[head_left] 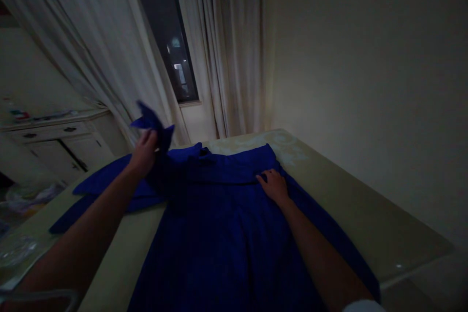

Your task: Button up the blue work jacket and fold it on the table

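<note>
A deep blue garment, which looks like a skirt with a broad waistband (226, 168), lies over the table, its flared body (226, 248) spreading towards me. My left hand (145, 148) is closed on a bunched end of blue cloth (149, 119), raised above the left side of the garment. Long blue panels (106, 180) stretch out to the left beneath that arm. At the right end of the waistband, my right hand (273, 184) rests with bent fingers and thumb gathered on the cloth. Exactly how much fabric it grips is partly hidden.
The pale patterned table (351, 204) has its right edge near a plain wall. Curtains (234, 48) hang beside a dark window behind it. At left stand a white cabinet (54, 131) with a bottle (17, 113) on top, and a clear glass-like object (18, 248) near the table's edge.
</note>
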Demonstrator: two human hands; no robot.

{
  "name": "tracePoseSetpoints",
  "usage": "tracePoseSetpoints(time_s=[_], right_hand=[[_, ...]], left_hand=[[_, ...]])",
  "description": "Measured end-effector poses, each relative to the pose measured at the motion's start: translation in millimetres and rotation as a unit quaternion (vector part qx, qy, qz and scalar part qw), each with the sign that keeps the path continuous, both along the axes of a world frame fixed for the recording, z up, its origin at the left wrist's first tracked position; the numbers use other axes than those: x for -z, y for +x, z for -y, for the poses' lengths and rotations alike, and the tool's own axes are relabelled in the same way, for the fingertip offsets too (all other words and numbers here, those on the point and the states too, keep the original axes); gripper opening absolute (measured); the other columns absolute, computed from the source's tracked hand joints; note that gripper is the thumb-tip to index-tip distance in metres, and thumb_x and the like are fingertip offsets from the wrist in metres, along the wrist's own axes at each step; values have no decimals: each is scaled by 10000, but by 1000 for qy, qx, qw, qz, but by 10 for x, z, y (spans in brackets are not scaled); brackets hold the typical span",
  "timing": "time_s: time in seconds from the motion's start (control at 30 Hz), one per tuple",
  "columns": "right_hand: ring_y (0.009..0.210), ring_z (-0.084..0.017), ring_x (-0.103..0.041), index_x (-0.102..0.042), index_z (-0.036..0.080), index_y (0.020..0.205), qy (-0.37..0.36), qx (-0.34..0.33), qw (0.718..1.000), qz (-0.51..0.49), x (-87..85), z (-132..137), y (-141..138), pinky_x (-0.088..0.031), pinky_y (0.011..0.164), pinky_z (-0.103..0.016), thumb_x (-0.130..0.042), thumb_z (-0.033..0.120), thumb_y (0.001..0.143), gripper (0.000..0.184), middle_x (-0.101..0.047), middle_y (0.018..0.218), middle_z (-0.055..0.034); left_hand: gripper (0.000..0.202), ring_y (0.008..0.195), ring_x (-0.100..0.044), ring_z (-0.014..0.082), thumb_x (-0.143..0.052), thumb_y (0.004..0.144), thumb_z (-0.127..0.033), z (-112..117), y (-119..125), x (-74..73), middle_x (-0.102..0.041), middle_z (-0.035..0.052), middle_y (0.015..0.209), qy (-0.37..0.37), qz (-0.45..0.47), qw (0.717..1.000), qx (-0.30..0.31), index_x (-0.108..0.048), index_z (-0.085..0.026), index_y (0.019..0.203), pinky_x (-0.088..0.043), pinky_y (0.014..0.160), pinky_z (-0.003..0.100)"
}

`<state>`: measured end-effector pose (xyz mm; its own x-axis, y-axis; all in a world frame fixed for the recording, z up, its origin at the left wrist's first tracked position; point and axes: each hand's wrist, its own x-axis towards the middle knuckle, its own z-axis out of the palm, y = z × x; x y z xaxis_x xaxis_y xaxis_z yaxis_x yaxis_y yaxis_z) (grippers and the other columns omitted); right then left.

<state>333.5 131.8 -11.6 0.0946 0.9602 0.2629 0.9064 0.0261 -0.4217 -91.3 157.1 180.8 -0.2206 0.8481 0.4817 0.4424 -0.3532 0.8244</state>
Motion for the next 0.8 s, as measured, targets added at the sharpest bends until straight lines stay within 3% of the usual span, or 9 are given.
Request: tracePoseSetpoints(time_s=[0.07,0.13,0.27,0.37,0.43,0.53,0.63,0.73,0.8], right_hand=[[1162,-291,-665,-729,176,1212,26,10,996,-85,10,-49,46,-485,1014,-408,-408,507,1078,481,-718,1237,-161],[1158,-285,-680,-717,171,1244,55,25,976,-207,16,-113,101,-498,1028,-412,-248,518,1101,600,-747,1197,-154],[1260,-290,-652,-667,148,1343,94,28,911,-400,35,-232,153,-500,1080,-427,-134,616,1074,759,-759,1205,-148],[1385,-307,-562,-592,132,1429,101,61,889,-443,51,-271,122,-437,1164,-447,-351,667,1019,716,-656,1422,-184],[1374,-320,-562,-533,147,1482,105,83,889,-437,38,-275,103,-427,1171,-478,-541,605,947,704,-618,1468,-191],[1401,-285,-530,-413,186,1573,179,55,915,-357,-24,-271,141,-411,1184,-461,-590,404,912,718,-572,1516,-161],[1377,-275,-543,-281,180,1632,208,74,927,-305,-53,-262,267,-426,1161,-462,-516,301,929,751,-564,1506,-174],[1272,-306,-610,-303,105,1605,154,144,931,-299,6,-242,391,-464,1109,-483,-528,242,892,759,-594,1421,-234],[1226,-289,-632,-367,61,1562,163,152,932,-287,38,-229,432,-465,1111,-456,-510,205,884,708,-542,1445,-267]], left_hand=[[566,1130,-710,235,-564,1064,-392,-81,287,112,-715,103,1234,-25,53,994,95,-400,-244,1585,-578,936,432],[625,1133,-719,232,-633,1008,-428,-116,467,277,-723,114,1262,-56,75,986,138,-407,-291,1575,-579,965,430],[519,1193,-690,336,-785,805,-432,-113,428,732,-741,166,1220,-132,-36,990,16,-652,-183,1240,-509,1079,510],[474,1345,-571,454,-836,663,-367,-57,229,1075,-711,251,1252,-163,-92,980,-60,-674,-154,1054,-363,1184,600],[478,1323,-583,480,-820,648,-388,-24,116,1234,-708,276,1234,-183,-119,972,-89,-668,-148,1031,-392,1153,603],[453,1111,-712,419,-765,695,-432,-31,29,1335,-753,221,1087,-209,-144,963,-95,-673,-157,1043,-538,988,512],[408,961,-740,375,-701,740,-409,-64,59,1328,-764,174,957,-205,-172,959,-88,-688,-161,1063,-567,924,484],[493,1193,-655,420,-596,816,-433,35,211,1306,-724,248,1155,-153,-203,962,-101,-675,-113,1183,-467,1096,563],[589,1319,-582,409,-536,857,-468,257,337,1329,-651,260,1339,-114,-216,966,-90,-633,-103,1308,-399,1177,553]])
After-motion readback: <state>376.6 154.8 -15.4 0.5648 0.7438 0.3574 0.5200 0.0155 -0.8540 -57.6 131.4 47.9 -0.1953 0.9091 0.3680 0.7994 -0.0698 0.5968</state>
